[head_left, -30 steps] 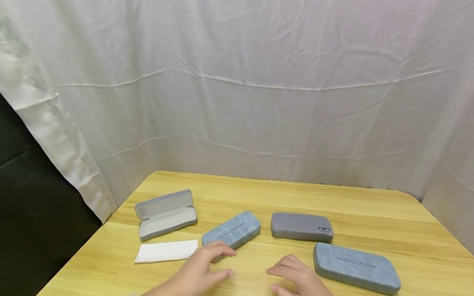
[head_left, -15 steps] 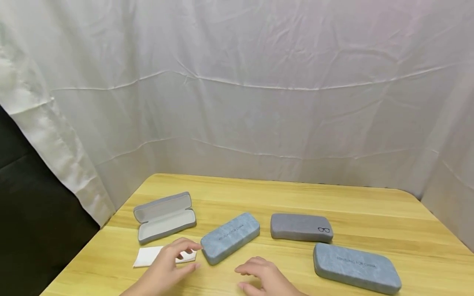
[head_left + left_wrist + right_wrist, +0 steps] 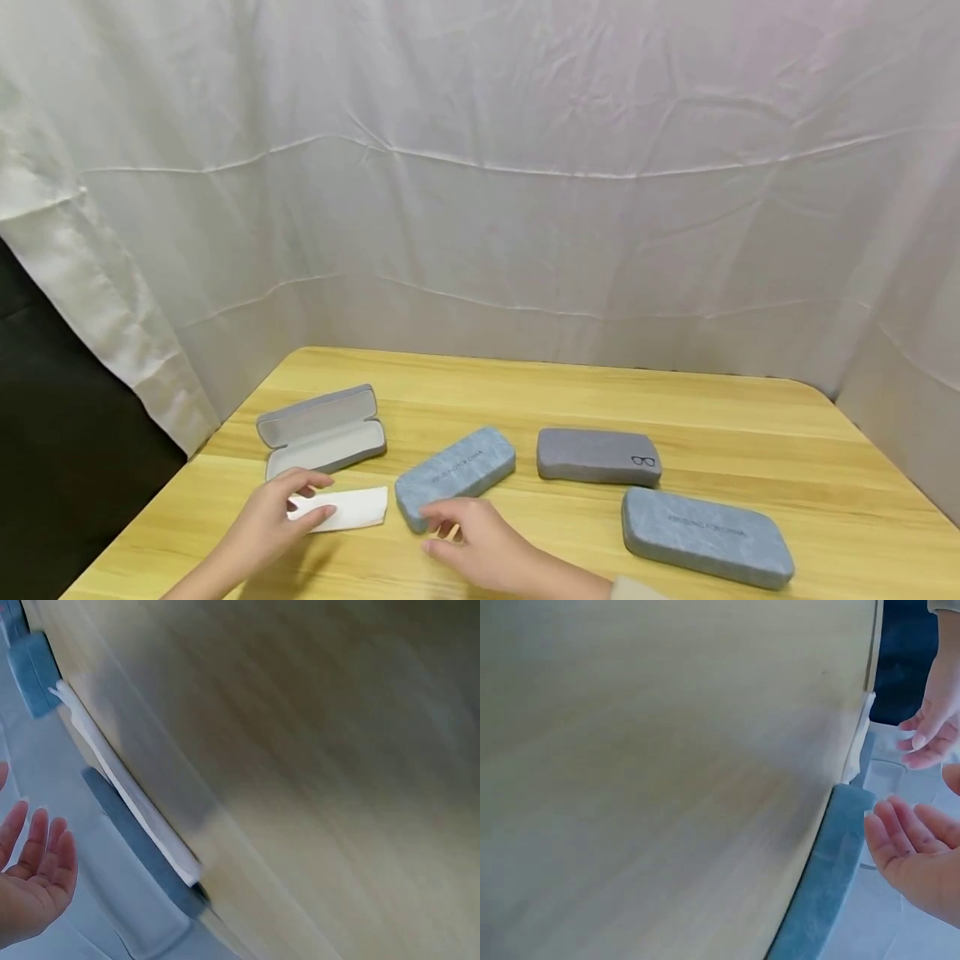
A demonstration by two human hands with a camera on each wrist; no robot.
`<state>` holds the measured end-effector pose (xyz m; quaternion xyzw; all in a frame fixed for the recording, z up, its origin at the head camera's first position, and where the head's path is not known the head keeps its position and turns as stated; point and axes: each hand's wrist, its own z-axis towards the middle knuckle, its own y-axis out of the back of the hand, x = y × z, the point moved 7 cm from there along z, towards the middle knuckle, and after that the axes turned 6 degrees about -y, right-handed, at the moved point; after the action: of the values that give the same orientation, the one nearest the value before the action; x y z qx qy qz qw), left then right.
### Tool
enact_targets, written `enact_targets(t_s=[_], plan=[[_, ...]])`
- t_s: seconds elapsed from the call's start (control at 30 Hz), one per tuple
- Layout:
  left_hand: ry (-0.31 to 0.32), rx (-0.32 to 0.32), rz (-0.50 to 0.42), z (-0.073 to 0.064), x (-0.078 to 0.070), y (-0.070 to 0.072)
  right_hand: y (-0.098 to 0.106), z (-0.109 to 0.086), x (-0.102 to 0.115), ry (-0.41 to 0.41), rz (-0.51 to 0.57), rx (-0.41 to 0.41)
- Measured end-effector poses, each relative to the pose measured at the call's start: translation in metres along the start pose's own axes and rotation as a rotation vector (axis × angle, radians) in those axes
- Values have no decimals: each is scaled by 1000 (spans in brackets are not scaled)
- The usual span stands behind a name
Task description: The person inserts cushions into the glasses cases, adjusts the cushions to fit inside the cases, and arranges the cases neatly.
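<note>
My left hand (image 3: 277, 512) hovers over the left end of a folded white cloth (image 3: 358, 507), fingers loosely bent and holding nothing. In the left wrist view, a gap shows between that hand (image 3: 37, 885) and the cloth (image 3: 135, 787). My right hand (image 3: 483, 537) is at the near end of a closed light-blue glasses case (image 3: 457, 471), partly covering its corner. Its bent fingers hold nothing; the right wrist view shows the palm (image 3: 922, 847) beside the blue case (image 3: 829, 877). Behind the cloth, a grey glasses case (image 3: 330, 446) lies open, with its pale lining showing.
A closed grey glasses case (image 3: 598, 455) with a spectacles mark lies right of the middle. Another closed light-blue case (image 3: 705, 533) lies at the front right. The wooden table (image 3: 570, 383) ends at a pale hanging curtain (image 3: 525, 250).
Both hands have moved left. The left hand has gone from beside the blue case to over the cloth, and the right hand from the middle to the blue case's near end.
</note>
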<state>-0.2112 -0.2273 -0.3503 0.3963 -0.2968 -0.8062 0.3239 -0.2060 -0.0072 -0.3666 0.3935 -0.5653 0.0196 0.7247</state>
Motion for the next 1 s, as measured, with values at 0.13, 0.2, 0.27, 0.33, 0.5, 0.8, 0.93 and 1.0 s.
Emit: enact_targets(t_s=[0.13, 0.2, 0.27, 0.33, 0.5, 0.8, 0.93, 1.0], plan=[[48, 16, 43, -1, 14, 7, -11, 10, -2, -20, 58, 30], [69, 33, 61, -1, 21, 9, -16, 14, -2, -29, 75, 45], [84, 39, 76, -1, 28, 11, -20, 18, -3, -34, 76, 49], [110, 51, 88, -1, 36, 12, -23, 22, -2, -32, 63, 46], [179, 91, 101, -3, 57, 15, -27, 29, -3, -38, 40, 34], [336, 198, 44, -14, 82, 14, -25, 44, -4, -65, -100, -49], [417, 235, -22, -19, 92, 10, -26, 51, -5, -86, -126, -65], [451, 239, -49, -20, 95, 10, -27, 54, -5, -95, -137, -68]])
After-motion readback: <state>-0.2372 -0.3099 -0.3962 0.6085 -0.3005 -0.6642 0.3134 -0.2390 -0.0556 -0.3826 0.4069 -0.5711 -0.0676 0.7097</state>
